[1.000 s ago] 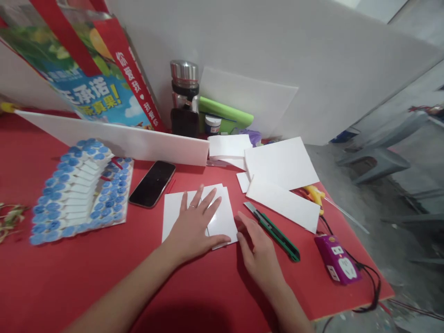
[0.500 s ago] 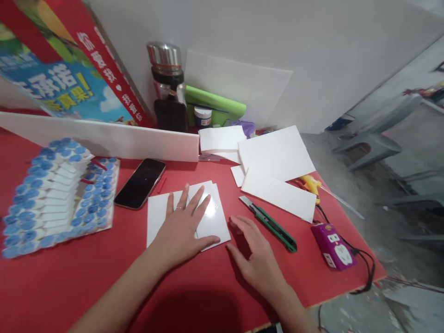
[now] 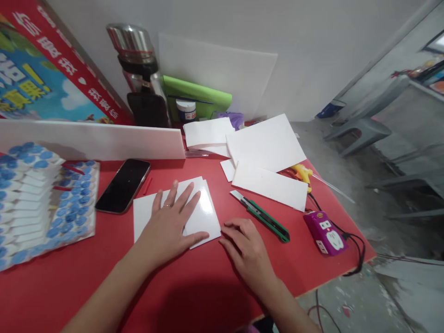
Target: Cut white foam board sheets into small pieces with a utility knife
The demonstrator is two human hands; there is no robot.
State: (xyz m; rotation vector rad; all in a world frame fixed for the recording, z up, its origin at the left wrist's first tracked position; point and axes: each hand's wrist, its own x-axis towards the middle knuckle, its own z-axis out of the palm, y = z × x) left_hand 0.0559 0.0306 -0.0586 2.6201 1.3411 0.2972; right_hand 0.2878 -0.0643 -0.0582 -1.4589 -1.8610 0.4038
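Two thin white boards [image 3: 208, 210] lie stacked on the red table [image 3: 194, 286], their edges nearly lined up. My left hand [image 3: 171, 222], a ring on one finger, rests flat on them with fingers spread. At their lower right corner is my right hand [image 3: 248, 252]; its bent fingertips are at the edge, thumb apart, gripping nothing. Just right of it lies a green utility knife [image 3: 265, 217] with its blade end toward the boards.
Left are a phone [image 3: 123, 186], a red strip [image 3: 147, 186] and a blue-dotted folded piece [image 3: 74, 199]. White offcuts [image 3: 270, 187], a yellow glue gun [image 3: 303, 175] and a purple power box [image 3: 326, 233] lie right. Behind stand a flask [image 3: 135, 51], a jar [image 3: 186, 111] and a long white board [image 3: 138, 141].
The two boards, offset with a visible seam before, now overlap more evenly. My right hand has come in to their right corner with its fingers closer together. The view has shifted right.
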